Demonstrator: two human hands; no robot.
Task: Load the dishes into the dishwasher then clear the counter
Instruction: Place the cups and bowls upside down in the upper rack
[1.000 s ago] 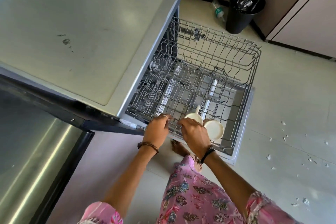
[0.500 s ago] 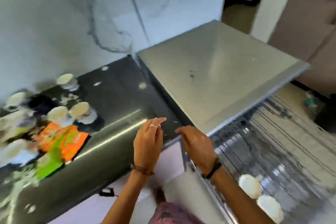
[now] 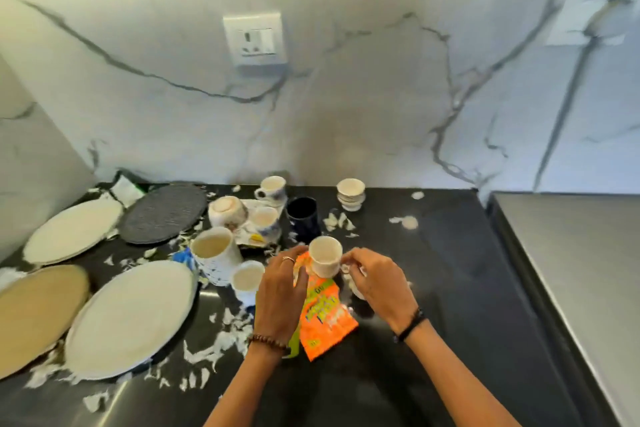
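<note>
while most dishes sit toward the tabletop's left and back edges, a white cup stands upright between both hands, over an orange wrapper; right hand pinches its handle side, nearer, while left hand rests curled against the wrapper, touching the cup's other side

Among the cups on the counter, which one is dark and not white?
The dark blue cup, standing between the white cups behind the hands; every other cup is white or patterned.
</note>
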